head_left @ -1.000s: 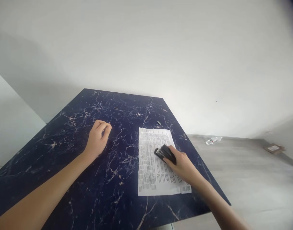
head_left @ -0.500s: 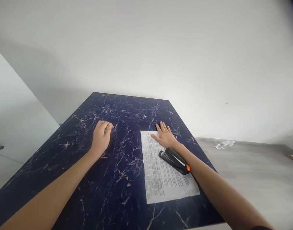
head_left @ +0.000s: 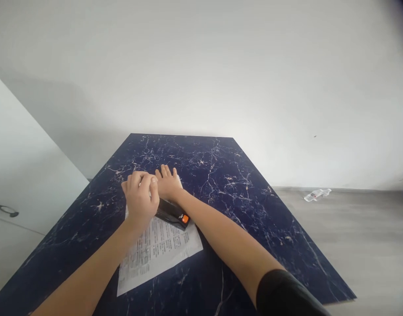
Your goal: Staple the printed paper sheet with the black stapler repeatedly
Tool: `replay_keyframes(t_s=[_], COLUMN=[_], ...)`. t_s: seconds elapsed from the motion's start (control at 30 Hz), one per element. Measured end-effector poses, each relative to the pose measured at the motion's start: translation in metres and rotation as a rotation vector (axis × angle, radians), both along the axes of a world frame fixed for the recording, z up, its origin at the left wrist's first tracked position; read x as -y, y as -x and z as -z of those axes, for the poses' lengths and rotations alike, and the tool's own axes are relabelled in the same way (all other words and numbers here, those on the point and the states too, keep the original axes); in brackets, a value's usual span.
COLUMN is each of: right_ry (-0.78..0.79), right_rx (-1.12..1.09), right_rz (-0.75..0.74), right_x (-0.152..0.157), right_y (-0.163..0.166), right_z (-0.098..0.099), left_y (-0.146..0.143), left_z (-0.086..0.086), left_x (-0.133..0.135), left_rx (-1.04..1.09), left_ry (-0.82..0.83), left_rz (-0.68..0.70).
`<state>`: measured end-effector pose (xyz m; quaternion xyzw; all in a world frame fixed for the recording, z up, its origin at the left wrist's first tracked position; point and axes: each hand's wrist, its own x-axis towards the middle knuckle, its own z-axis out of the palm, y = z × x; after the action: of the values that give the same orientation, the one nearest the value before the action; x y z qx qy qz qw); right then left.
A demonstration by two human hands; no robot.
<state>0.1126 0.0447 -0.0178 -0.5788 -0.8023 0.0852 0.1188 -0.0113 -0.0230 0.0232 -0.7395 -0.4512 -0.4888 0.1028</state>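
A printed sheet of paper (head_left: 155,252) lies slanted on the dark blue marbled table. On top of it rests a black stapler (head_left: 171,214) with an orange tip at its near end. My right hand (head_left: 168,183) is pressed flat at the far part of the sheet, fingers stretched out, with its wrist beside the stapler. My left hand (head_left: 140,195) has its fingers curled over the sheet's left side, next to my right hand and at the stapler's far end. That end is hidden behind the left hand, and what its fingers hold, if anything, cannot be seen.
The marbled table (head_left: 247,210) reaches a pale wall (head_left: 201,79) at the back. At left is a white panel with a dark handle (head_left: 5,209). A clear plastic item (head_left: 316,194) lies on the grey floor to the right.
The paper, with the stapler on it, has shifted left across the table along with my right hand, and turned slightly. My left hand now meets the sheet beside my right hand.
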Motion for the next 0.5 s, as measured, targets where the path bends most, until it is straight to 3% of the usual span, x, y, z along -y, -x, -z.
replay_keyframes(t_s=[0.17, 0.23, 0.33, 0.5], right_ry=[-0.088, -0.131, -0.029, -0.027], right_rx=[-0.112, -0.153, -0.066, 0.026], right_rz=[-0.055, -0.189, -0.432, -0.358], right_x=[-0.004, 0.002, 0.015, 0.043], right_y=[0.026, 0.021, 0.007, -0.038], right_z=[-0.007, -0.009, -0.009, 0.002], left_y=[0.018, 0.022, 0.023, 0.019], left_z=[-0.006, -0.008, -0.008, -0.002], left_x=[-0.008, -0.010, -0.010, -0.010], left_rx=[0.055, 0.095, 0.139, 0.140], left_ry=[-0.023, -0.024, -0.034, 0.036], left_rz=[-0.115, -0.122, -0.108, -0.022])
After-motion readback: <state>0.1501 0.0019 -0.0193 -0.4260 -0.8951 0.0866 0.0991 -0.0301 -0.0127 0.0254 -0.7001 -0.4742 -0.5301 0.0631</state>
